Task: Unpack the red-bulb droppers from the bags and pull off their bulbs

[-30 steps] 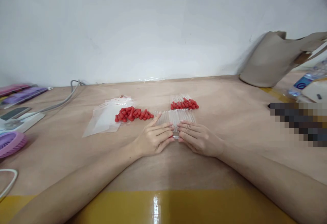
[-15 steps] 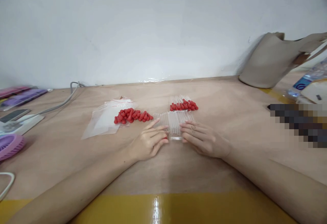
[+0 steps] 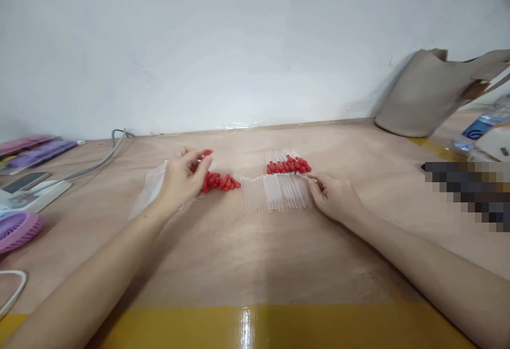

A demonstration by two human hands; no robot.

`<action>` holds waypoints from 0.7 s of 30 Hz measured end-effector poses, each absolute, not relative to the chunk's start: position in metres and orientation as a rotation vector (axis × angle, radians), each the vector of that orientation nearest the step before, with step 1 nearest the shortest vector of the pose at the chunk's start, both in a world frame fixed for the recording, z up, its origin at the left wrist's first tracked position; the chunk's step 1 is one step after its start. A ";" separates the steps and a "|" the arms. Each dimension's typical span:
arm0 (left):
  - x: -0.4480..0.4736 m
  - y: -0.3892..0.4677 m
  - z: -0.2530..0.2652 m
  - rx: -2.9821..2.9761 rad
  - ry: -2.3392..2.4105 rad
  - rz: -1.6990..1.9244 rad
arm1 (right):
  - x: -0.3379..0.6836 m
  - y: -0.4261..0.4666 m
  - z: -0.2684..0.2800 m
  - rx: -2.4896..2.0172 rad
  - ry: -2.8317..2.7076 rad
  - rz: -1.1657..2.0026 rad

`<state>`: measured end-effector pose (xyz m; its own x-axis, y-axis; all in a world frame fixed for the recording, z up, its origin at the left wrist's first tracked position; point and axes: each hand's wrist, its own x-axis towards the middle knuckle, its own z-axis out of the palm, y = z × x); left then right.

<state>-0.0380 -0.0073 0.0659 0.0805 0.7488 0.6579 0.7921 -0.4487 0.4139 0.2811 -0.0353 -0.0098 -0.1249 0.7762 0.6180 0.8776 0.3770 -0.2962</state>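
Note:
My left hand (image 3: 183,176) is raised over the left pile, its fingers closed on a red rubber bulb (image 3: 207,152) that sticks out past the fingertips. Below and right of it lies a heap of red rubber bulbs (image 3: 225,181). A row of thin clear tubes (image 3: 274,192) lies side by side in the middle. At the right end of that row, my right hand (image 3: 337,195) pinches the end of a thin clear tube (image 3: 302,175). Just behind the row are several clear tubes fitted with red bulbs (image 3: 292,165), bulbs facing me.
Clear plastic bags (image 3: 147,192) lie partly behind my left hand. Farther left are a phone (image 3: 26,181), a grey cable (image 3: 95,166) and a purple fan (image 3: 19,229). A beige bag (image 3: 422,94) and a water bottle (image 3: 480,126) stand at right. A wall closes off the back.
My left hand has moved from the tubes left and up, with a red bulb now in its fingers. My right hand has shifted right and pinches a tube. The row of tubes is uncovered.

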 end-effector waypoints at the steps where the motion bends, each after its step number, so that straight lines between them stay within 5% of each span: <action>1: -0.047 -0.001 0.072 -2.225 -1.781 -1.332 | 0.281 -0.034 -0.011 -1.425 -1.923 -0.170; 7: -0.088 0.020 0.084 -2.128 -2.438 -1.155 | 0.274 -0.030 -0.016 -1.400 -1.914 -0.129; 21: -0.113 0.035 0.066 -2.115 -2.685 -0.604 | 0.269 -0.038 -0.010 -1.389 -1.933 0.044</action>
<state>-0.1127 0.0348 0.0657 -0.2233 0.9738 -0.0439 0.8612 0.2182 0.4590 0.2689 -0.0378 -0.0104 -0.1369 0.8295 0.5414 0.8041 0.4123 -0.4283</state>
